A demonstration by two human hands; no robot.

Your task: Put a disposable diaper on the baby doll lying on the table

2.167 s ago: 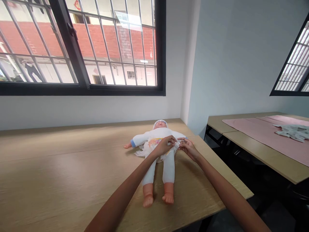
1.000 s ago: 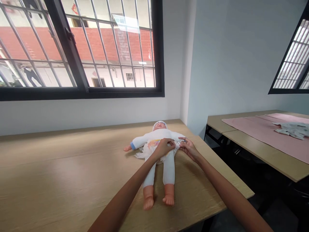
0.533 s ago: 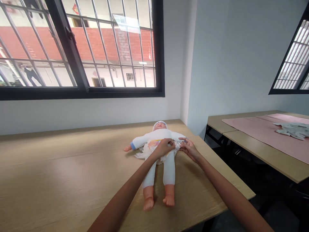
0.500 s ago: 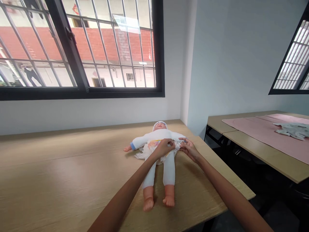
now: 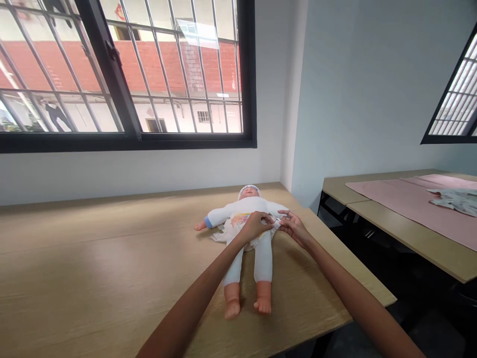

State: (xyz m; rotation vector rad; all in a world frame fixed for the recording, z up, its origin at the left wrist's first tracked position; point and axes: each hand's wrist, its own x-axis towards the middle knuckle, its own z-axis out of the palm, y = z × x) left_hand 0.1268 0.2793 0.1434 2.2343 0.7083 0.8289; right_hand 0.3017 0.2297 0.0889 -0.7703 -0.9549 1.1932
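A baby doll (image 5: 251, 206) in a white suit and cap lies on its back on the wooden table, feet towards me. Round its hips is a white diaper (image 5: 240, 221) with a coloured print, its left side spread on the table. My left hand (image 5: 257, 224) is over the doll's waist, fingers pinched on the diaper's edge. At the diaper's right side, my right hand (image 5: 293, 227) pinches a small white tab between thumb and finger, the other fingers partly raised. The two hands are close together but apart.
The wooden table (image 5: 112, 258) reaches the wall below a barred window (image 5: 179, 69). Its right edge runs beside my right forearm. Across a gap, a second table (image 5: 402, 223) bears a pink cloth (image 5: 395, 199) and a pale crumpled garment (image 5: 456, 200).
The view has shifted slightly. My left fingers have moved a little closer to my right hand at the diaper's side; the doll lies as before.
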